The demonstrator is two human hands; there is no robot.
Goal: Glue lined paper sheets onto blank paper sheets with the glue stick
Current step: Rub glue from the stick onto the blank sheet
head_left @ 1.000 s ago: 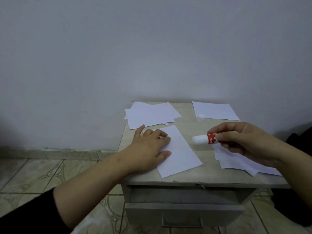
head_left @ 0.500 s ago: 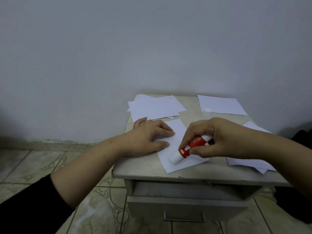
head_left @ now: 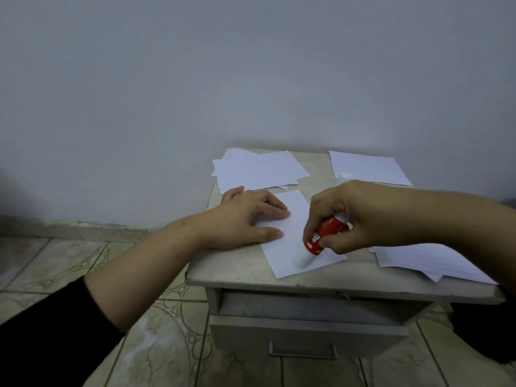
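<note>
Glue stick with red label and white tip [head_left: 317, 241] is gripped by the curled fingers of the right hand [head_left: 354, 216]; its tip touches the near part of a blank white paper sheet [head_left: 296, 219] lying at the middle of the small grey bedside table [head_left: 237, 275]. The left hand [head_left: 245, 216] lies flat with straight fingers on the left side of this sheet. To do this step well, I think the strokes must be even and reach the edges, while the flat hand prevents sliding. Lined sheets [head_left: 427, 258] wait at the right.
</note>
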